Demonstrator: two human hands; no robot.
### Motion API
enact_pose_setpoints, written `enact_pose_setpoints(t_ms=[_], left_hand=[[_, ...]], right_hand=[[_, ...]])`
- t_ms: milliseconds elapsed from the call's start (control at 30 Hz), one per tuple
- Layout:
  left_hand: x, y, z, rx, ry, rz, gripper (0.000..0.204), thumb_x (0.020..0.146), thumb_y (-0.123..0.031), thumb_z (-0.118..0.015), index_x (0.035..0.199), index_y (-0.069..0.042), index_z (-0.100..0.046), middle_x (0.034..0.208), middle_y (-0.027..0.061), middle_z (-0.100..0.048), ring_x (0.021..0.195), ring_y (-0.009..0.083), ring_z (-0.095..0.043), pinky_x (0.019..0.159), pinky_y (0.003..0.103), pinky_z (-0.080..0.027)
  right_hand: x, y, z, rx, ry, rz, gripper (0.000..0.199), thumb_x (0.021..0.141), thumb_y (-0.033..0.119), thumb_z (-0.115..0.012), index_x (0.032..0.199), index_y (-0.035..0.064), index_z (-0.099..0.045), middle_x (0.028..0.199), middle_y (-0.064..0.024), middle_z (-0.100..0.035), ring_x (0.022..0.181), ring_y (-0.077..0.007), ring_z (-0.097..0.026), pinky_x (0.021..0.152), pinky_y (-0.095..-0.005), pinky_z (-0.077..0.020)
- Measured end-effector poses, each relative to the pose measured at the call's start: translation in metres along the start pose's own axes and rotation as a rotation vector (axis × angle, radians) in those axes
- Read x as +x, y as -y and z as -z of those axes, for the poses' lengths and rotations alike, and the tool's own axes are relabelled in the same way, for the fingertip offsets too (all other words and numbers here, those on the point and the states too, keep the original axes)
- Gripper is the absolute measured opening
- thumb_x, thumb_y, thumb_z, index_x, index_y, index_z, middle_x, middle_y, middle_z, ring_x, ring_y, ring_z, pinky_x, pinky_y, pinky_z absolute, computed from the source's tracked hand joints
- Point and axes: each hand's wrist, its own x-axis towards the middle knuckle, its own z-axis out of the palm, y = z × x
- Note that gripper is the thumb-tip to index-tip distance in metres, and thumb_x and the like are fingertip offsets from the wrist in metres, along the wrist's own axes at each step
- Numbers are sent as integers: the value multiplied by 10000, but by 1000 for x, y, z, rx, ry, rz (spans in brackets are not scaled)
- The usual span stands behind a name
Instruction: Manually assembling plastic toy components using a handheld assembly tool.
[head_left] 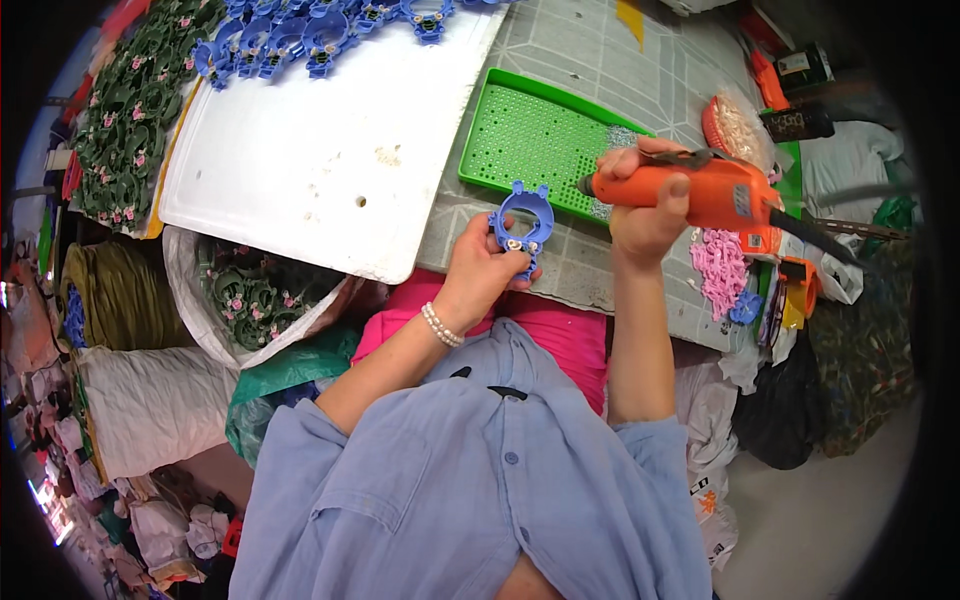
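Grey table (570, 40), sacks (150, 410) crowded beside it; silvery bits (622, 138) are held in the green tray (535, 130); blue ring (527, 197) clasped by left hand (478, 262), orange power tool (715, 192) by right hand (640, 228).

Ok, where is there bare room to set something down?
The white board, nearer than the blue parts, is mostly bare; so is the grey cloth beyond the green tray. Crowded: at right, around pink pieces and red basket.

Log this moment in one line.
left grip: holding blue ring-shaped part | right grip: holding orange power tool | green tray: on table
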Motion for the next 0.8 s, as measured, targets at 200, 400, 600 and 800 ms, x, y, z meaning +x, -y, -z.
enact_pose_setpoints(t_ms=[200, 400, 600, 800], left_hand=[[1, -1, 0, -2, 20, -5, 378, 776, 45, -547, 1111, -25, -387, 862, 89, -611, 692, 182, -650, 529, 237, -530], [1, 0, -1, 18, 16, -31, 338, 786, -8, -597, 1072, -43, -421, 881, 73, -616, 686, 159, -644, 532, 237, -523], [1, 1, 1, 29, 34, -40, 318, 788, -29, -608, 1055, -43, -436, 893, 65, -617, 693, 155, -640, 550, 248, -528], [0, 3, 0, 21, 26, -55, 308, 781, -11, -595, 1048, -39, -443, 901, 62, -612, 701, 157, -640, 552, 249, -530]], right_hand=[[-25, 23, -22, -11, 137, -27, 613, 795, 602, -516, 1038, 40, -476, 745, -71, -530, 703, -207, -519, 716, -388, -422], [-48, 24, -37, -7, 225, -119, 625, 789, 604, -536, 1033, 37, -436, 762, -79, -535, 719, -211, -528, 732, -397, -440], [-53, 18, -38, 1, 221, -128, 604, 788, 575, -564, 1037, 43, -428, 766, -76, -537, 726, -204, -526, 747, -399, -436], [-57, 10, -35, 8, 179, -150, 588, 780, 566, -581, 1014, 43, -443, 750, -68, -532, 718, -200, -523, 740, -396, -436]])
